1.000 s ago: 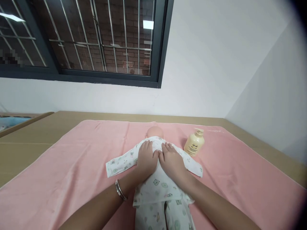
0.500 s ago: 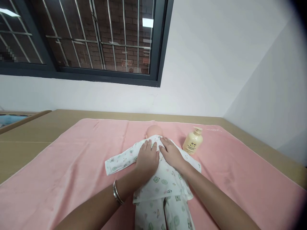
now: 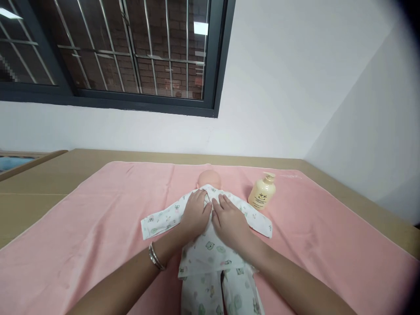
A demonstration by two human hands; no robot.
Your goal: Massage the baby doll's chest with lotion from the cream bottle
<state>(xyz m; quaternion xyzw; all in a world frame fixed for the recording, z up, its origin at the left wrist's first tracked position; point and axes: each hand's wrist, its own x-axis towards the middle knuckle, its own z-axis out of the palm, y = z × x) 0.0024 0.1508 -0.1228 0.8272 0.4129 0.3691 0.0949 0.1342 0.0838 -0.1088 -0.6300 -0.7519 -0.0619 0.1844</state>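
Observation:
A baby doll (image 3: 210,178) lies on a pink sheet, its bald head at the far end and no face showing. It wears a white printed top (image 3: 213,256) with both sleeves spread out, and matching trousers (image 3: 201,293). My left hand (image 3: 196,214) rests flat on the upper left part of the top, fingers stretched toward the head. Beside it my right hand (image 3: 231,221) lies flat on the upper right part, fingers extended. The two hands are close together at the middle of the top, and neither grips anything.
A cream pump bottle (image 3: 261,192) stands on the pink sheet (image 3: 98,218), right of the doll's head. Wooden surface (image 3: 49,183) borders the sheet. Behind it rise a white wall (image 3: 269,87) and a dark-framed barred window (image 3: 138,52). Something blue (image 3: 15,162) shows at far left.
My right hand has slid down and inward on the top, uncovering more of the right sleeve. My left hand has shifted slightly left and up. The view has moved a little.

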